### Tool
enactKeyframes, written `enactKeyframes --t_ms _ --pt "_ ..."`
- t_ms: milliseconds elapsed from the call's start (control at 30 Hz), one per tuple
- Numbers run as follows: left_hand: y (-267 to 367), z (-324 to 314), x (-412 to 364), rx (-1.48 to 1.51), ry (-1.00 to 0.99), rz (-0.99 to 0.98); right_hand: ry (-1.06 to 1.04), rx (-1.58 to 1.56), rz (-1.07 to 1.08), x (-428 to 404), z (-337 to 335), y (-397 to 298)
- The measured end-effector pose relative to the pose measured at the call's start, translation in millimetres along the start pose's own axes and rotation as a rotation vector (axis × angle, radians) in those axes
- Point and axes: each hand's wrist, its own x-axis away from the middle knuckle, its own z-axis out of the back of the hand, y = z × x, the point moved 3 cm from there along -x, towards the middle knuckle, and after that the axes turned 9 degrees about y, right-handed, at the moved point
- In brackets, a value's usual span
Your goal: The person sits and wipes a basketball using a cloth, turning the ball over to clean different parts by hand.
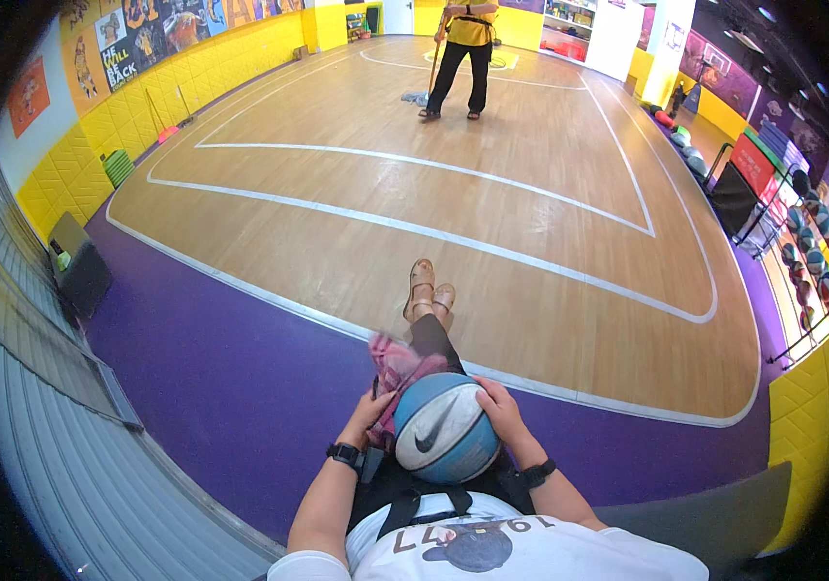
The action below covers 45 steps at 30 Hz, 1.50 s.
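Observation:
A blue and white basketball with a black swoosh rests on my lap, close to my body. My left hand is at the ball's left side and grips a pink cloth, part of which is blurred and hangs over beyond the ball. My right hand lies against the ball's upper right side, its thumb on the white panel. My legs stretch forward, crossed near the ankles, with tan sandals on the feet.
A person stands on the wooden court with a mop. Basketballs fill a rack at the right. A grey metal shutter runs along the left, near a grey panel. A dustpan stands by the yellow wall.

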Motion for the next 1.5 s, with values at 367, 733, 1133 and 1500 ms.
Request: enactKeyframes --t_ms 367,733,1133,1500 --pt "129.5 -61.3 101.1 -0.822 -0.018 -0.766 -0.134 0.050 0.113 7.2 15.4 -48.3" --pt "49.3 -29.5 34.3 -0.301 0.026 -0.403 -0.137 0.005 -0.015 -2.0 5.0 -18.6" --pt "23.4 -2.3 9.9 -0.218 0.086 -0.185 -0.122 -0.002 -0.020 -4.9 -4.4 -28.1" --pt "52.0 -21.6 16.3 -0.179 -0.025 -0.170 -0.095 -0.061 -0.067 -5.8 2.7 -14.2"
